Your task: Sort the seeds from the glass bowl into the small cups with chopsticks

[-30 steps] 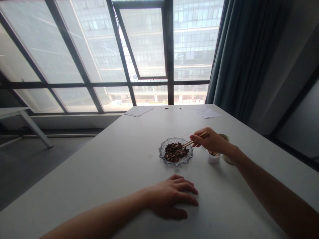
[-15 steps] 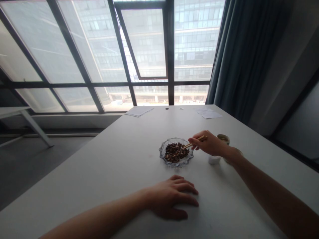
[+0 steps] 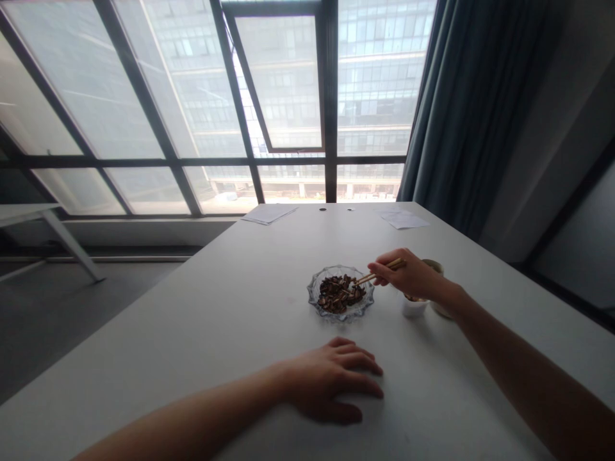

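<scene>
My right hand (image 3: 401,272) is closed on a pair of wooden chopsticks (image 3: 379,271), whose tips reach into the right side of a scalloped clear glass bowl (image 3: 314,312). Many small dark brown pieces (image 3: 337,296), like bark chips or shells, lie in the bowl. Whether the tips pinch a piece is too small to tell. Under my right wrist stands a small white cup (image 3: 414,309), partly covered, with something brownish at its top. Beside it a larger round container (image 3: 435,266) is mostly hidden by my forearm. My left hand (image 3: 336,381) rests flat on the table, fingers spread, nearer than the bowl.
The white table (image 3: 230,320) runs away toward large windows. Papers (image 3: 270,214) lie at its far left corner and another sheet (image 3: 403,219) at the far right. A dark blue curtain (image 3: 456,115) hangs on the right. Another table (image 3: 29,213) stands at the left.
My right hand has shifted slightly right and up with the chopsticks, their tips drawing back a little in the bowl. More of the white cup shows. My left hand stays put.
</scene>
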A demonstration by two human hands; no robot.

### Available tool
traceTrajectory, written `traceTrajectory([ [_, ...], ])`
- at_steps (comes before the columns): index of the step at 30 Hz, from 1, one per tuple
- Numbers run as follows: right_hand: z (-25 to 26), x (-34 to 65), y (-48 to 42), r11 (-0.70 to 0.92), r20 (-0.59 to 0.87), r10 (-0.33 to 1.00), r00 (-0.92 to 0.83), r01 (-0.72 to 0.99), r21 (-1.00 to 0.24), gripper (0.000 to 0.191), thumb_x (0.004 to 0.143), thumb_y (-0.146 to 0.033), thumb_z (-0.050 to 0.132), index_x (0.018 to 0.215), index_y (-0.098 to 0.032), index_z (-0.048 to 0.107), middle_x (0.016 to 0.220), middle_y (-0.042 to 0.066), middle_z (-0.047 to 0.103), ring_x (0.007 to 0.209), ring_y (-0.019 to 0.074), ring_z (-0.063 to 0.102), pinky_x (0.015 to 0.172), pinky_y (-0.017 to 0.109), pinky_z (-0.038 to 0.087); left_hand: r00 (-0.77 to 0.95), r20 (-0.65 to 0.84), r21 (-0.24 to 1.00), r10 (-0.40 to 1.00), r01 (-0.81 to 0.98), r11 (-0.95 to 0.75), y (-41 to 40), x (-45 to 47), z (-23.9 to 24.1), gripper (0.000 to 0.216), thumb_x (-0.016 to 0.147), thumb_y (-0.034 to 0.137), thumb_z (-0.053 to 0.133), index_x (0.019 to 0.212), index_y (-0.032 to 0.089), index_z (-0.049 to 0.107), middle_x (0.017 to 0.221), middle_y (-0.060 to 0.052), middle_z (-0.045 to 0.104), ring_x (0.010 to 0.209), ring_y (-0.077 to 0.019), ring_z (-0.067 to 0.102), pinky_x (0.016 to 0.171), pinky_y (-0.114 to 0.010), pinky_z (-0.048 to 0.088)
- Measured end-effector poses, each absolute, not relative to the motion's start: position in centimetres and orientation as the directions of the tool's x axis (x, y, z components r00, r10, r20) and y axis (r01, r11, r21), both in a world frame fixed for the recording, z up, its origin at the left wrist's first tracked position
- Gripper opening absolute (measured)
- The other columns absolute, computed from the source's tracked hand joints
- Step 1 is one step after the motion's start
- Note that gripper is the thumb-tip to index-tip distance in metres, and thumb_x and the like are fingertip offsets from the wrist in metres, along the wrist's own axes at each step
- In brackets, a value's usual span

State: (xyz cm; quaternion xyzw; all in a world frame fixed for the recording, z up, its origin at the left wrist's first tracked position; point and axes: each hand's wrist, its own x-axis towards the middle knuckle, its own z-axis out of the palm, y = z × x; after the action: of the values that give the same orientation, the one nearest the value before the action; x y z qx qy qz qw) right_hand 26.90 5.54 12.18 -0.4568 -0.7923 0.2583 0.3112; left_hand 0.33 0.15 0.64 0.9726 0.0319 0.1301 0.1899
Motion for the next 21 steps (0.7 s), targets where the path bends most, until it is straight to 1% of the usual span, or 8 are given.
traceTrajectory([
  [8,12.11,26.8,5.47,0.448,0.245,0.884,-0.399,0.568,-0.691,0.049,0.096,-0.061,0.065,0.082,-0.017,0.08,0.074,0.01,0.08,0.068,0.0238,0.076,0.062,0.031,0.058,0.967,0.228,0.382,0.116,0.021,-0.924,0.14,0.38,0.68,0.053,0.096,0.057,0.063,0.142,0.03,0.059,0.149,-0.01,0.062,0.141,-0.0286,0.056,0.125,-0.044,0.032],
  [21,11.59,26.56,5.65,0.467,0.24,0.868,-0.436,0.547,-0.695,0.048,0.098,-0.059,0.064,0.084,-0.015,0.081,0.079,0.01,0.081,0.072,0.0234,0.077,0.063,0.029,0.057,0.961,0.251,0.372,0.12,0.018,-0.928,0.12,0.4,0.51,0.054,0.096,0.057,0.064,0.142,0.03,0.059,0.15,-0.006,0.061,0.141,-0.0255,0.055,0.125,-0.041,0.03],
])
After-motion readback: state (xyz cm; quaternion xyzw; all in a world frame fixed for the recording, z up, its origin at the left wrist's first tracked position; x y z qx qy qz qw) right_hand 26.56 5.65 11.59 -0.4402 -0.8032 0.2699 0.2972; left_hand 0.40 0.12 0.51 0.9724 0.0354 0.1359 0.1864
